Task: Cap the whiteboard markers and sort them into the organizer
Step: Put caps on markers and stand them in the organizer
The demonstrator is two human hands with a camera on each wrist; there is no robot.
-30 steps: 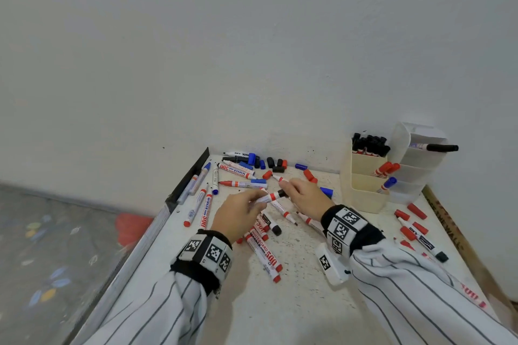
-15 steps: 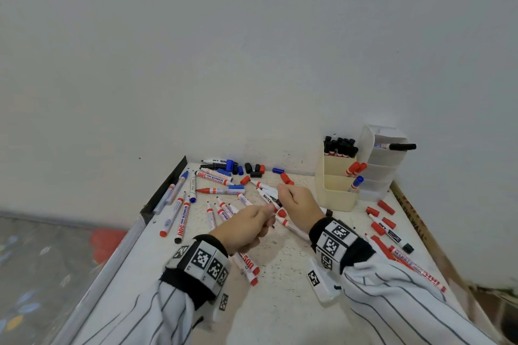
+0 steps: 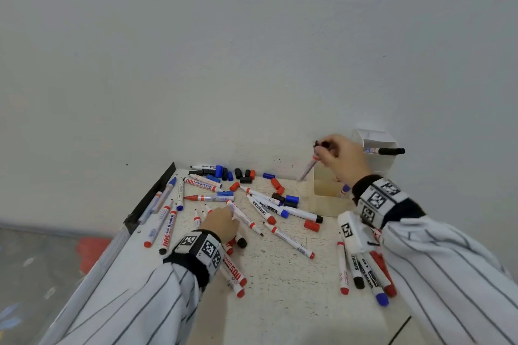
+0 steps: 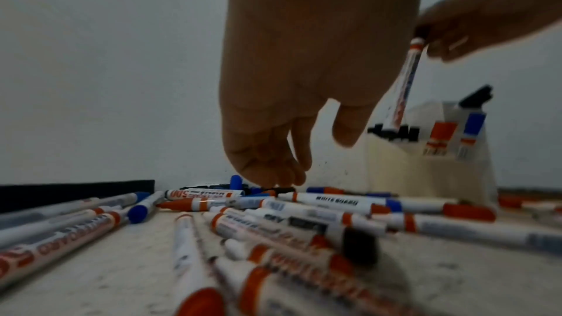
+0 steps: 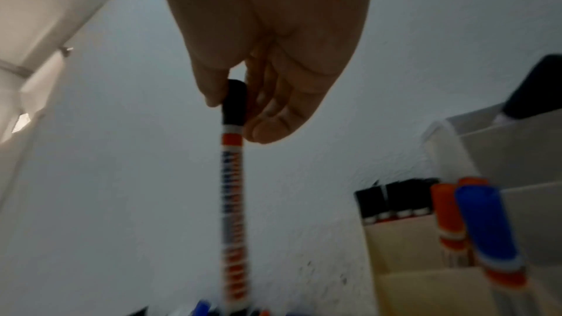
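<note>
Head view. The right hand (image 3: 343,159) is raised over the cream organizer (image 3: 326,199) at the back right of the table (image 3: 280,302), its fingertips pinching the black cap of a black-capped marker (image 3: 307,169); the white barrel, banded red below the cap, hangs down and to the left, blurred, just beside the organizer's left wall. Behind stands a white tiered holder (image 3: 375,145) with one black-capped marker lying across its top tier. The left hand (image 3: 222,223) is low over the loose markers (image 3: 263,211) scattered on the tabletop, red, blue and black caps mixed, with separate caps (image 3: 244,175) lying near the wall; its fingers are hidden behind the back of the hand here.

Left wrist view. The left hand (image 4: 283,95) hangs palm toward the camera, fingers (image 4: 273,172) close together, bent downward and holding nothing, tips just above the pile. The held marker (image 4: 406,88) shows at upper right, its lower end in front of the black caps standing in the organizer (image 4: 425,172).

Right wrist view. Thumb and fingers (image 5: 273,124) of the right hand (image 5: 270,45) pinch the cap; the marker (image 5: 232,201) hangs nearly upright, printed in red and blue. At right the organizer (image 5: 404,249) holds a row of black-capped markers, with red-capped and blue-capped ones in the lower compartments in front
</note>
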